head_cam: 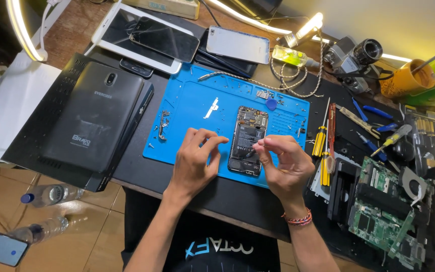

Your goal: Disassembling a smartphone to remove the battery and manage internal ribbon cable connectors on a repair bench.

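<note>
On the blue mat (187,108), two hands work at an opened phone (247,140).

The phone lies face down near the middle of the mat, its back cover off. The left hand (195,161) rests just left of the phone, fingers curled half closed, tips on the mat, holding nothing I can see. The right hand (285,163) is at the phone's right edge, thumb and forefinger pinched on a thin dark tool (250,152) that touches the lower part.
</note>
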